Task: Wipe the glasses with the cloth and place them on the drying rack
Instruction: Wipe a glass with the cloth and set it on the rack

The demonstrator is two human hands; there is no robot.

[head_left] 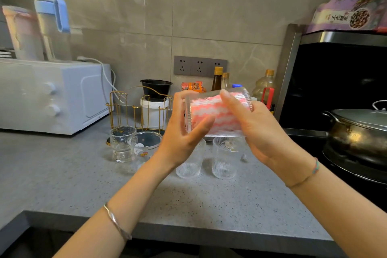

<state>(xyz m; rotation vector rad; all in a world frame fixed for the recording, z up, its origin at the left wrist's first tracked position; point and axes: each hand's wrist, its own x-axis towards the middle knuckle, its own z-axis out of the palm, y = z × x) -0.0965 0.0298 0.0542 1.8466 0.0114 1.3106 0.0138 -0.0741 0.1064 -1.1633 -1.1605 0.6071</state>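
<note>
The left hand (184,132) grips a glass (243,98) lying sideways from its 9 o'clock, the right hand (259,134) from 3 o'clock; a cloth (211,111) sits inside.

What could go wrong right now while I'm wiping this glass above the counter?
The ribbed glass, held sideways between the left hand and right hand, could slip and strike the two upright glasses standing just below it. The cloth stuffed inside might snag, jerking the glass loose. Moving to the drying rack means passing over the small glassware in front of it.
</note>
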